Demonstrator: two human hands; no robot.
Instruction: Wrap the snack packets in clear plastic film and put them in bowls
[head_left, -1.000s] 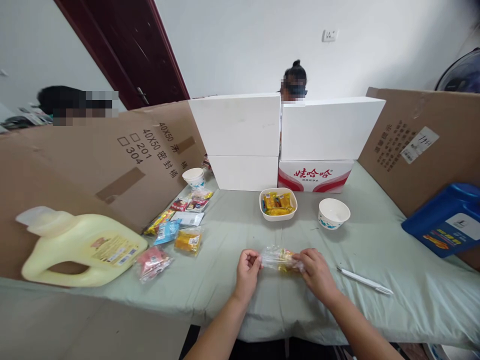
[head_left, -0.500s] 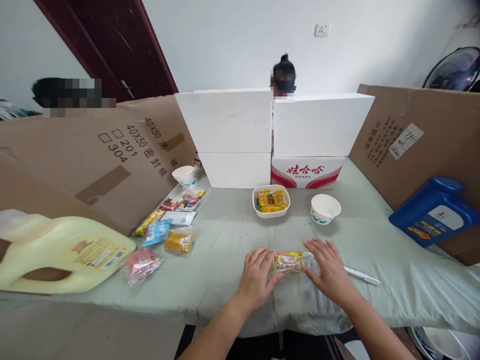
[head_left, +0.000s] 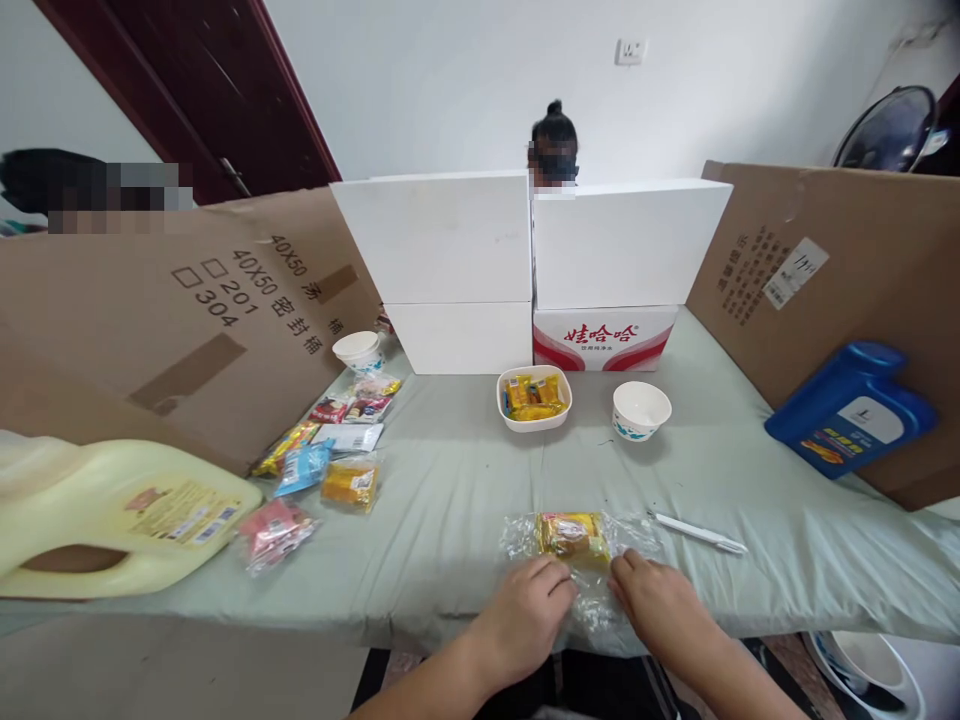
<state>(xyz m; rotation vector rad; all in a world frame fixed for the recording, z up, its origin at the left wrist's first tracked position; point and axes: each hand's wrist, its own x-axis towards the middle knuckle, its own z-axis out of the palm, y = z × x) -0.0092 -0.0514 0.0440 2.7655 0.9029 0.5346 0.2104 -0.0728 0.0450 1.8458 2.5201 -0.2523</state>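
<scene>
A yellow snack packet (head_left: 571,532) lies near the table's front edge on a spread sheet of clear plastic wrap (head_left: 519,538). My left hand (head_left: 531,608) is closed at the near left of the packet, fingers pinching the wrap. On the near right, my right hand (head_left: 658,600) has its fingertips pressed together on the same sheet. Part of the film bunches between the hands and hangs toward the edge. To the right of the wrap rests a slim white pen-like tool (head_left: 699,533).
A white dish (head_left: 534,426) of yellow packets and a paper bowl (head_left: 636,432) stand farther back. Assorted snack packs (head_left: 351,484) lie left, beside a pale yellow jug (head_left: 172,500). A blue bottle (head_left: 855,405) leans at right. White boxes (head_left: 457,240) and cardboard panels (head_left: 292,290) surround the table.
Both hands have drawn toward me from the packet's sides, and their fingers have closed on the wrap. The wrap is now spread wider around the packet. The view has shifted slightly.
</scene>
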